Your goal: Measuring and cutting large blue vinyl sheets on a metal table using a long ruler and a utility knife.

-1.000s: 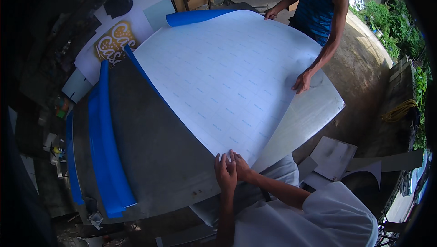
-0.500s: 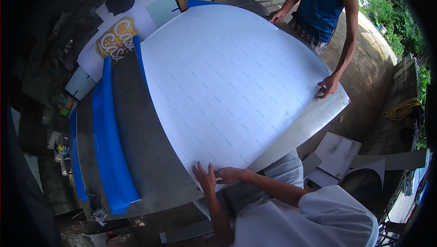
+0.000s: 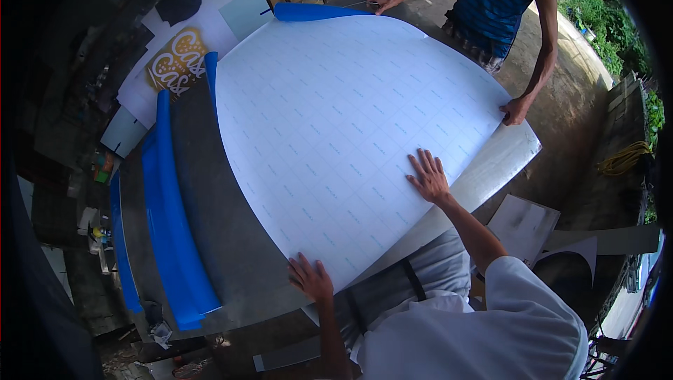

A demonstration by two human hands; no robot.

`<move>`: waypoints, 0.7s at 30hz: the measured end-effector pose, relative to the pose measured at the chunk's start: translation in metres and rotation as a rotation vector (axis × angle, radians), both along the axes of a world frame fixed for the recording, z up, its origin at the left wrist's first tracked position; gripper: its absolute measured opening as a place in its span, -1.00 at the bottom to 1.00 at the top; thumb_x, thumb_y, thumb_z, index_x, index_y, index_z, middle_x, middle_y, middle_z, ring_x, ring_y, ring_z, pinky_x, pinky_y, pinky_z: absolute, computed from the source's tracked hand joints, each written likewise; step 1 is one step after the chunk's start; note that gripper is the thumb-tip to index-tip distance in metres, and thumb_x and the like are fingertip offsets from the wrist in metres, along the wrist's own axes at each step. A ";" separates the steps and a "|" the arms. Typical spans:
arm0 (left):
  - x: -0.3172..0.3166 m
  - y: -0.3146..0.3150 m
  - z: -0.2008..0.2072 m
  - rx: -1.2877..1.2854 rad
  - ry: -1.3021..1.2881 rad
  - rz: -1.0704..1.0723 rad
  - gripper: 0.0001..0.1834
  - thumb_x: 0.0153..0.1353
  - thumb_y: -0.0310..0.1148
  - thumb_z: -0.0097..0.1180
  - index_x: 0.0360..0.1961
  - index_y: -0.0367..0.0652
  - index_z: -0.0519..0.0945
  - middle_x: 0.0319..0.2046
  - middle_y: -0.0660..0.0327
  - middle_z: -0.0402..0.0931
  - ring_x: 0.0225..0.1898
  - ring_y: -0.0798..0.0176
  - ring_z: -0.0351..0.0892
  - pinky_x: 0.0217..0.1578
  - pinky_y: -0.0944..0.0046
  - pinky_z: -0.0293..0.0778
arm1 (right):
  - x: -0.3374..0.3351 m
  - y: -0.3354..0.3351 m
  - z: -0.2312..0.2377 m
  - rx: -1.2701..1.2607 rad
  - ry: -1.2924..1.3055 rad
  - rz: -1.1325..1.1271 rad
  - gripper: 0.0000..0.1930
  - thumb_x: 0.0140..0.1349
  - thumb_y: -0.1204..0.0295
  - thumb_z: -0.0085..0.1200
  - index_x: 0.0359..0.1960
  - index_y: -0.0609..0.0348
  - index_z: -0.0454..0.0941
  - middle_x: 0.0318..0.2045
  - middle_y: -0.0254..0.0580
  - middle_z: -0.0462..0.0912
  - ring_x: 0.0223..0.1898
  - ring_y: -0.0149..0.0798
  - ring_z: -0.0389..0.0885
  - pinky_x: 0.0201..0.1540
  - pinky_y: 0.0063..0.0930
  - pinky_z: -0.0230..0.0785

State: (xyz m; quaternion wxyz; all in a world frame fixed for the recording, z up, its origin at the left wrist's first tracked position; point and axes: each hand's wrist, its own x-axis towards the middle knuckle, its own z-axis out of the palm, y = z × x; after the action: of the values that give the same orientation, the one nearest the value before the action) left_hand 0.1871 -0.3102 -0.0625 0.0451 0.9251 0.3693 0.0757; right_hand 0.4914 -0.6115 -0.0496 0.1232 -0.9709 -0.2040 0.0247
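Outdoors or half-outdoors, a workshop yard: concrete ground, greenery at the right rim, clutter in the dark at the left. Across the middle runs a grey table with blue rolls lying along its left side.

Spread over the table is a big white sheet with a faint pale-blue grid printed on it; it covers most of the top, and its right corner lies over a paler board that overhangs the table's right edge. Its far edge curls into a blue roll, so the other face looks blue.

The left hand lies flat, fingers spread, at the sheet's near corner, touching its edge. The right hand is pressed palm-down, fingers wide, well onto the sheet toward its right side. Neither hand grips anything; both only bear down.

A second person in a blue shirt stands across the table, one hand on the sheet's right edge, the other at the far roll.

By its look the sheet is light, thin and limp, likely slick-faced and quick to crease or spring back into a curl. It would best be taken at corners and edges, both hands well apart, and smoothed with flat palms rather than pinched mid-span
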 end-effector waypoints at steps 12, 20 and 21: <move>0.004 0.016 -0.009 -0.028 -0.065 -0.046 -0.41 0.32 -0.27 -0.07 0.34 -0.25 0.20 0.37 0.02 0.10 0.42 -0.05 0.01 0.32 -0.21 -0.01 | -0.081 0.019 0.000 0.041 0.023 -0.097 -0.34 0.38 -0.05 -0.27 0.45 -0.14 -0.02 0.47 -0.08 -0.11 0.48 0.00 -0.21 0.46 0.04 -0.37; 0.005 0.038 0.004 -0.089 -0.090 0.019 -0.42 0.36 -0.19 -0.11 0.36 -0.13 0.19 0.39 0.05 0.06 0.42 -0.02 0.01 0.33 -0.24 -0.06 | -0.143 0.027 -0.005 0.059 0.057 -0.205 -0.31 0.37 -0.04 -0.24 0.45 -0.06 -0.02 0.46 0.01 -0.14 0.48 0.06 -0.27 0.44 0.10 -0.41; 0.003 0.042 0.004 -0.081 -0.084 0.023 -0.42 0.36 -0.17 -0.11 0.37 -0.08 0.20 0.40 0.05 0.05 0.42 -0.03 0.00 0.33 -0.26 -0.07 | -0.148 0.028 -0.006 0.052 0.043 -0.215 -0.31 0.36 -0.04 -0.23 0.45 -0.06 -0.03 0.46 0.02 -0.14 0.48 0.07 -0.27 0.44 0.10 -0.42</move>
State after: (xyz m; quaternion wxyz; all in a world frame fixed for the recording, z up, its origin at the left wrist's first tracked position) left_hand 0.1901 -0.2682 -0.0589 0.0972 0.9142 0.3805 0.1002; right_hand 0.3431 -0.5832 -0.0552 0.1549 -0.9828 -0.0965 0.0267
